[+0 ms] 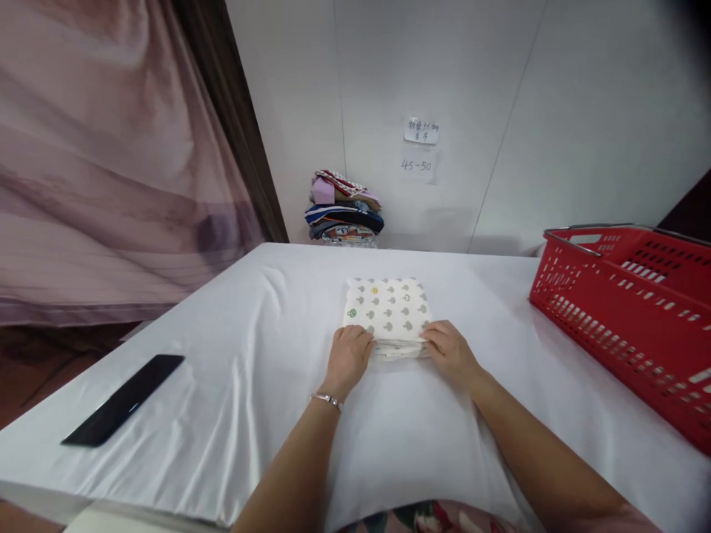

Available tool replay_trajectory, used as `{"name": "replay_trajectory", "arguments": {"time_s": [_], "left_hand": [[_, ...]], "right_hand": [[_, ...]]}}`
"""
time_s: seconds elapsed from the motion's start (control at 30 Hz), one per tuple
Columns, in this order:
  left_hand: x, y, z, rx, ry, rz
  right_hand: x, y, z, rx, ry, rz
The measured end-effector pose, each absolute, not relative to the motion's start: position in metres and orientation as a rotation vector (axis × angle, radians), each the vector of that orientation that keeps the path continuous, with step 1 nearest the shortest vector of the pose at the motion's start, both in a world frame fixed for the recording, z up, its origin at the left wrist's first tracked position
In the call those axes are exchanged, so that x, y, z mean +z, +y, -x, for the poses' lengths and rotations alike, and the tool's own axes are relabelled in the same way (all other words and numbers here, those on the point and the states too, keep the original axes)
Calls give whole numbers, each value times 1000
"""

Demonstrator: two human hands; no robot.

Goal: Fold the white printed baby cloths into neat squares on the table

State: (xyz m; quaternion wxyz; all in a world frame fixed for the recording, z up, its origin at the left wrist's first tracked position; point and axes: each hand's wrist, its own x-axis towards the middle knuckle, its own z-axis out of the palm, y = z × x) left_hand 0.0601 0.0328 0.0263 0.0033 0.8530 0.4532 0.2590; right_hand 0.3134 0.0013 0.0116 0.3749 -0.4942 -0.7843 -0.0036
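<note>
A folded white cloth (392, 305) with rows of small grey shapes, plus a few green and yellow ones, lies flat in the middle of the table. Several layers show along its near edge. At the near left corner, my left hand (351, 355) has its fingers closed on the cloth; a silver bracelet circles that wrist. My right hand (449, 349) pinches the near right corner between thumb and fingers. The underside of the cloth and some of my fingertips are hidden.
A white sheet (278, 414) with wrinkles covers the table. On the left lies a flat black object (125, 400). A red plastic basket (622, 318) stands at the right. Behind the table is a stack of folded fabrics (345, 211); a pinkish curtain (111, 148) hangs at left.
</note>
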Motion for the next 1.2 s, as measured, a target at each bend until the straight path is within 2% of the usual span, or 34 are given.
{"name": "replay_trajectory", "arguments": {"time_s": [0.17, 0.33, 0.5, 0.63, 0.9, 0.97, 1.07, 1.2], "left_hand": [[22, 33, -59, 777, 1411, -2559], [17, 36, -63, 998, 1511, -2355], [11, 41, -59, 1248, 1792, -2007], [9, 46, -53, 1076, 1940, -1687], [19, 20, -81, 842, 1737, -1631], [17, 9, -95, 766, 1547, -1692], [10, 0, -108, 667, 1317, -1747], [3, 11, -104, 764, 1376, -1633]], "right_hand": [[19, 1, -310, 133, -2021, 1361], [23, 9, -309, 360, -1788, 1544], [10, 31, -314, 318, -1555, 1761], [-2, 44, -320, 486, -1531, 1813], [13, 67, -369, 766, -1591, 1839], [22, 76, -388, 656, -1626, 1962], [30, 83, -401, 309, -1718, 2153], [33, 70, -372, -140, -2008, 1863]]}}
